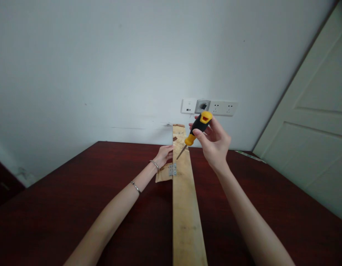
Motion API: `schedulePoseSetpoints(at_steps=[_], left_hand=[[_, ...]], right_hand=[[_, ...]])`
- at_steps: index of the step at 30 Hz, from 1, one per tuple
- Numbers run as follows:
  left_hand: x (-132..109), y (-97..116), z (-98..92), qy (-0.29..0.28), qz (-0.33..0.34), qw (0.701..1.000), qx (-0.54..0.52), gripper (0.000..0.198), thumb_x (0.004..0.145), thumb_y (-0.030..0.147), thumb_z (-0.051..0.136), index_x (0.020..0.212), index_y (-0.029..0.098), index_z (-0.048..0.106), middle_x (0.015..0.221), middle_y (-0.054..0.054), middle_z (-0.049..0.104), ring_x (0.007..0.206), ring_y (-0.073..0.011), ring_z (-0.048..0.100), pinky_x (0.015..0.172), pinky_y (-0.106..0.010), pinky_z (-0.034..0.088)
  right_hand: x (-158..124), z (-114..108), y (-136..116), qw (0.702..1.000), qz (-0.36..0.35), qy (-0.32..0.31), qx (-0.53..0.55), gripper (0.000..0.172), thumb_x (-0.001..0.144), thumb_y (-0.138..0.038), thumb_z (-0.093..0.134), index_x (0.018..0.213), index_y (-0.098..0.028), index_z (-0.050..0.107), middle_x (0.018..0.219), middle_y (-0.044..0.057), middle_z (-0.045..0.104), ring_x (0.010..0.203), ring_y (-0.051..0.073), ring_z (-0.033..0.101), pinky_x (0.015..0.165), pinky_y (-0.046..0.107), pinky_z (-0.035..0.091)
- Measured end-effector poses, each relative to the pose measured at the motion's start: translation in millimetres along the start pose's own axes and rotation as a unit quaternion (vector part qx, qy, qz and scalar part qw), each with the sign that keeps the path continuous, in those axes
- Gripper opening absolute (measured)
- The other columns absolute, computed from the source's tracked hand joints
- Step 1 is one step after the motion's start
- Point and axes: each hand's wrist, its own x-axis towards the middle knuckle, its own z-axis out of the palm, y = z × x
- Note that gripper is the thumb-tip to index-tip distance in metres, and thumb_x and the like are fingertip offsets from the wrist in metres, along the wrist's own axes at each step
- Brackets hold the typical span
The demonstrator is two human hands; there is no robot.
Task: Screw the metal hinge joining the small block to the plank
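A long pale wooden plank (186, 207) lies lengthwise on the dark red table (62, 199), running away from me toward the wall. A small metal hinge (172, 169) sits on its left edge and joins a smaller wood piece (163, 175) beside it. My left hand (164, 154) rests against the plank's left edge just beyond the hinge, fingers curled on the wood. My right hand (213, 142) grips a black and yellow screwdriver (197, 129) tilted, its tip just above the plank near the hinge.
White wall sockets (209, 107) are mounted on the wall behind the plank. A white door (311, 122) stands at the right. The table's far edge meets the wall. A dark piece of furniture (4, 181) shows at the far left.
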Motion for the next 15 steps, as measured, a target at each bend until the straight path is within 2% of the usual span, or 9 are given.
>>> schedulePoseSetpoints(at_steps=[4, 10, 15], left_hand=[[0, 0, -0.5, -0.009, -0.001, 1.0, 0.002, 0.008, 0.081, 0.011, 0.065, 0.086, 0.007, 0.069, 0.085, -0.012, 0.071, 0.067, -0.016, 0.068, 0.066, -0.027, 0.055], [3, 1, -2.2, -0.029, -0.008, 0.999, 0.015, 0.008, 0.079, 0.011, 0.066, 0.086, 0.006, 0.068, 0.087, -0.012, 0.071, 0.066, -0.0159, 0.068, 0.067, -0.027, 0.055], [4, 1, -3.1, -0.037, -0.006, 0.999, 0.012, 0.011, 0.08, 0.009, 0.065, 0.09, 0.007, 0.068, 0.089, -0.013, 0.071, 0.07, -0.0166, 0.068, 0.07, -0.027, 0.055]], right_hand=[[-7, 2, 6, 1.0, 0.021, -0.004, 0.016, 0.046, 0.077, -0.037, 0.071, 0.119, -0.024, 0.06, 0.119, 0.008, 0.063, 0.105, 0.024, 0.066, 0.092, 0.04, 0.055], [-13, 7, 14, 0.998, 0.04, -0.026, 0.036, 0.051, 0.076, -0.04, 0.072, 0.123, -0.026, 0.058, 0.119, 0.007, 0.062, 0.098, 0.022, 0.068, 0.09, 0.038, 0.057], [-14, 11, 16, 0.998, 0.041, -0.034, 0.02, 0.052, 0.077, -0.039, 0.071, 0.125, -0.025, 0.058, 0.121, 0.008, 0.061, 0.103, 0.022, 0.066, 0.09, 0.038, 0.056]])
